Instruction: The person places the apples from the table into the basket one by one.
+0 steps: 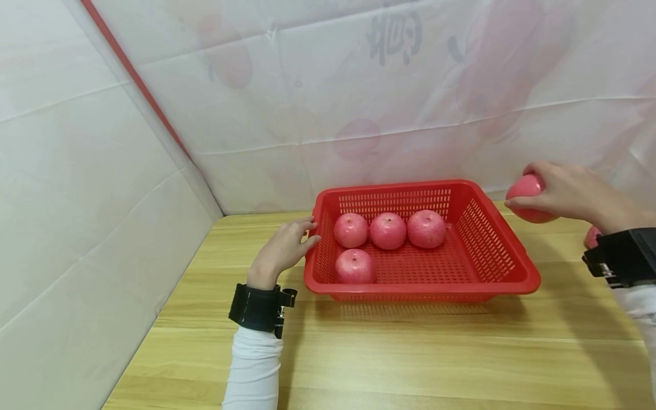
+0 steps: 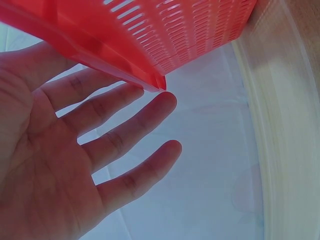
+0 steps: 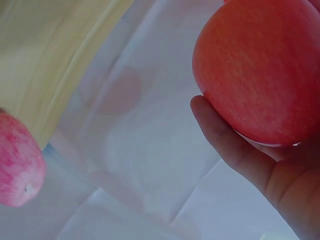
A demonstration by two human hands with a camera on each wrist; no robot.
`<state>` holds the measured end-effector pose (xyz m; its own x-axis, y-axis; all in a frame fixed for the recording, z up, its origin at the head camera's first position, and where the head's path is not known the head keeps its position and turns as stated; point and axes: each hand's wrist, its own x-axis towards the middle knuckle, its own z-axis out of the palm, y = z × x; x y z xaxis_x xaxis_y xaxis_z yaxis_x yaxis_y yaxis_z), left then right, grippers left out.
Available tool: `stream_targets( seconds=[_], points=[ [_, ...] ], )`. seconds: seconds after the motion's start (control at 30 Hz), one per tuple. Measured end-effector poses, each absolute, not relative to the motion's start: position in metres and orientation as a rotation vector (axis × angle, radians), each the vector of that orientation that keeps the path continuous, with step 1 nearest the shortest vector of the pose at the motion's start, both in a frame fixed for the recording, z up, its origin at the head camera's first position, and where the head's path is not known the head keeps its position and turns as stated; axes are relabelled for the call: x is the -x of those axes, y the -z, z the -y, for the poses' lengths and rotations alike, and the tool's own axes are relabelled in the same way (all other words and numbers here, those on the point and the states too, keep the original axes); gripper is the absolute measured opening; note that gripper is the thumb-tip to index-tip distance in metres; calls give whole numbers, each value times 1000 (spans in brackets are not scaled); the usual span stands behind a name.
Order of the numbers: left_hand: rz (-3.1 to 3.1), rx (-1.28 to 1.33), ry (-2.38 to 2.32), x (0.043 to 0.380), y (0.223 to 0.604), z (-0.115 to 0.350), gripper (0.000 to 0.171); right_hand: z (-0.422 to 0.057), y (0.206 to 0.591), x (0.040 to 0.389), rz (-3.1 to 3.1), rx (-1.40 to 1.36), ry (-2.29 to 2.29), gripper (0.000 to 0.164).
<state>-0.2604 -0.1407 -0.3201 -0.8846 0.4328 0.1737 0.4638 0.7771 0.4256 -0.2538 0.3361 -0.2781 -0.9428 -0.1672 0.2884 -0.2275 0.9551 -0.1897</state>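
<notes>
A red plastic basket (image 1: 410,288) with slotted walls stands on the wooden table. Inside it sit several pink-red apples: three along the back, one apple (image 1: 355,266) at the front left. My left hand (image 1: 283,246) is at the basket's left rim, its fingers extended and spread; in the left wrist view the fingertips lie along the rim (image 2: 85,62). To the right of the basket, my right hand (image 1: 576,191) grips another apple (image 1: 528,193) above the table. The thumb and palm wrap that apple (image 3: 260,70) in the right wrist view.
One more apple (image 1: 591,237) lies on the table (image 1: 389,359) at the far right, partly hidden behind the right wrist strap. A pale printed cloth (image 1: 287,102) hangs behind the table, and another covers the left side. Both wrists wear black straps.
</notes>
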Motion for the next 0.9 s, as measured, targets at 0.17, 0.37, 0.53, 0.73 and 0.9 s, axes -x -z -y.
stream_targets(
  seconds=[0.17,0.37,0.53,0.73,0.9],
  points=[
    [2901,732,714,261,320,140,39,-329,272,251,2838,-302,-357,48],
    [2904,734,725,261,320,141,40,-320,264,247,2844,-313,-356,48],
    [2908,721,723,260,320,140,39,-314,259,243,2846,-347,-350,48],
    [2909,719,734,260,320,140,40,-307,255,241,2854,-386,-363,50],
    [2912,715,738,260,320,140,40,-295,249,238,2881,-409,-370,52]
  ],
)
